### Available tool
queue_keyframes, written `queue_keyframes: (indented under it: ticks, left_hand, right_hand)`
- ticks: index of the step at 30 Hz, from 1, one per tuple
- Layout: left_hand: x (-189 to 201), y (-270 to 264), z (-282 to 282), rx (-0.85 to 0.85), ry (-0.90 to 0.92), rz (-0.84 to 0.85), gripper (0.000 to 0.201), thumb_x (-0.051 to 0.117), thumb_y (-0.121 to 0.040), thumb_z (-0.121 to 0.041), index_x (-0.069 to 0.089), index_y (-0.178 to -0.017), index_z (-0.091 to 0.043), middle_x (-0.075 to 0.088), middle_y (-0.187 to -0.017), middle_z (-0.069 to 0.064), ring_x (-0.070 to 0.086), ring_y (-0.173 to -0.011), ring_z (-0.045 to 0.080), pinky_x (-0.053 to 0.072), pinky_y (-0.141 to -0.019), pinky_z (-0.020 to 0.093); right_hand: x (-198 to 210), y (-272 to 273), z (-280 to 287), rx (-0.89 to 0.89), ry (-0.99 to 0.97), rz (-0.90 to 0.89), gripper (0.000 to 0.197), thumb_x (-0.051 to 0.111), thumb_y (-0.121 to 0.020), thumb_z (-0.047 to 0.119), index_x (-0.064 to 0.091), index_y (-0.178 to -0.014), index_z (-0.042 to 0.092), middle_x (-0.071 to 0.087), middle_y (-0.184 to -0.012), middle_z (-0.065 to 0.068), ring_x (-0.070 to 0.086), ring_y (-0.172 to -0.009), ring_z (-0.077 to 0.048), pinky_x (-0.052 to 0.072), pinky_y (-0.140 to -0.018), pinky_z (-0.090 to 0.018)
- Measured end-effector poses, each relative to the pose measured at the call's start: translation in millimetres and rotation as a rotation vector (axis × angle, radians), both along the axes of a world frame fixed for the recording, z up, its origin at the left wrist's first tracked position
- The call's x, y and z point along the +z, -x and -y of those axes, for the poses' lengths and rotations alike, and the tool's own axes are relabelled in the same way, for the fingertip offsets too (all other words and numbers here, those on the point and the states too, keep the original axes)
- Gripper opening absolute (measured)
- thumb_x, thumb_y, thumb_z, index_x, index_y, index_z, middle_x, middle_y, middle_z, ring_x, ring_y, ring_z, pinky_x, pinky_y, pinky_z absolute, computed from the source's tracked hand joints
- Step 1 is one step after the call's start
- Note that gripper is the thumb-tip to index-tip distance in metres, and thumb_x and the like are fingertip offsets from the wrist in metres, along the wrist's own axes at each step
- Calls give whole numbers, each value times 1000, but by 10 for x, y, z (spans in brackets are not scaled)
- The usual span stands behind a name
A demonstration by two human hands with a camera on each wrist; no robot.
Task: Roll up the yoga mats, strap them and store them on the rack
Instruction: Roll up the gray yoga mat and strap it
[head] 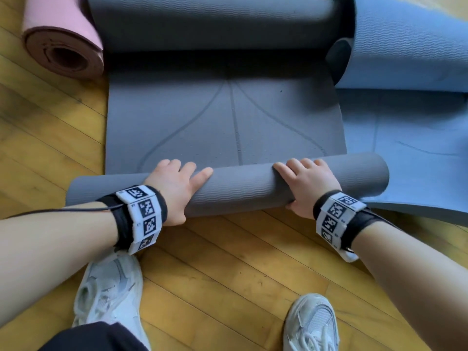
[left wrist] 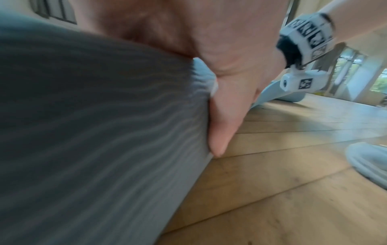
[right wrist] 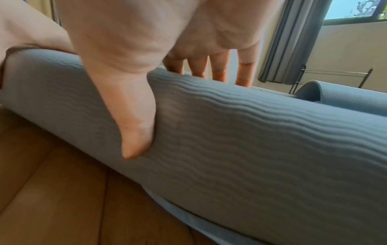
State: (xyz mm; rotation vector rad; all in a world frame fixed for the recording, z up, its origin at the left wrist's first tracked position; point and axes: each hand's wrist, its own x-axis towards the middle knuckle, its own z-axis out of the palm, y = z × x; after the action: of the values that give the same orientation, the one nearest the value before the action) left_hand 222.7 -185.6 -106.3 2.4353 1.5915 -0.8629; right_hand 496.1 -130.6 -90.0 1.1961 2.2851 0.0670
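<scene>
Both hands on the grey mat [head: 228, 122], rolling its near end. Left hand [head: 174, 188] and right hand [head: 307, 184] each wrap the roll [head: 243, 188]: fingers over the top, thumbs [right wrist: 136, 132] pressed into the near face. The flat part lies past the fingertips on the floor [head: 228, 262]. To roll well: push evenly with both hands, keep the wraps tight, square the ends. Right end overlaps the blue mat [head: 405, 138]; don't catch it.
</scene>
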Motion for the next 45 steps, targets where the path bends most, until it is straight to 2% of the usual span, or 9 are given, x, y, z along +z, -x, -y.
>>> queue_keyframes:
  ticks: [7, 11, 15, 20, 24, 28, 31, 38, 45]
  left_hand:
    - [-38, 61, -261, 104, 144, 68, 122, 74, -62, -56, -6, -149, -27, 34, -140, 2, 43, -121, 24, 35, -102, 35]
    - [-2, 67, -372, 221, 195, 121, 125, 82, -57, -49, -1, -149, -31, 31, -143, 2, 38, -128, 23, 35, -105, 38]
    - [11, -68, -228, 166, 25, 131, 106, 68, -73, -45, -4, -148, -30, 13, -148, 5, 23, -135, 25, 22, -110, 38]
    - [-22, -139, -119, 131, -52, 114, 98, 57, -77, -68, 2, -146, -26, 11, -148, 6, 19, -136, 26, 19, -111, 40]
    - [-52, -123, -223, 171, -36, 102, 100, 58, -80, -63, -4, -150, -26, 9, -154, 6, 16, -140, 26, 16, -113, 39]
    - [-63, -81, -316, 242, -19, 178, 100, 62, -81, -57, -2, -152, -27, 11, -157, 3, 16, -142, 24, 15, -115, 39]
    - [-50, -85, -355, 242, -33, 128, 98, 57, -83, -59, -7, -151, -30, 8, -159, 0, 16, -141, 25, 17, -113, 41]
    - [-95, -61, -308, 238, -63, 94, 99, 54, -82, -65, -6, -150, -24, -11, -158, 9, 7, -145, 28, 9, -117, 40]
    - [-187, 52, -450, 271, -94, 12, 128, 72, -66, -67, -20, -148, -31, 9, -155, 11, 18, -141, 34, 15, -117, 45]
  right_hand:
    - [-2, 100, -227, -61, 98, -58, 97, 73, -73, 48, 15, -148, 29, 41, -142, 2, 44, -127, -21, 36, -105, -39]
    - [43, 116, -354, -211, 198, -178, 95, 80, -70, 32, 23, -145, 25, 42, -143, -1, 41, -130, -21, 31, -107, -33]
    - [5, 129, -423, -280, 225, -203, 96, 82, -69, 27, 24, -146, 28, 24, -151, -4, 16, -142, -25, 16, -118, -40]
    - [46, 131, -390, -263, 123, -96, 95, 72, -78, 42, 11, -150, 40, 26, -139, -4, 24, -131, -26, 24, -110, -43]
    - [97, 136, -375, -352, 140, -246, 84, 69, -85, 26, 17, -150, 29, 34, -144, -4, 34, -131, -27, 30, -108, -40]
    - [100, 142, -443, -394, 165, -323, 58, 62, -90, 19, 33, -139, 27, 39, -146, -2, 29, -138, -24, 22, -114, -42]
    - [33, 143, -455, -388, 122, -325, 59, 59, -92, 23, 32, -143, 31, 27, -155, 0, 15, -145, -23, 17, -118, -43]
    - [-7, 183, -409, -391, 10, -268, 59, 45, -97, 31, 19, -149, 36, 29, -138, -5, 26, -131, -26, 28, -108, -40]
    - [-130, 253, -365, -438, -4, -430, 53, 35, -97, 13, 24, -148, 25, 25, -152, -7, 13, -145, -27, 6, -119, -48]
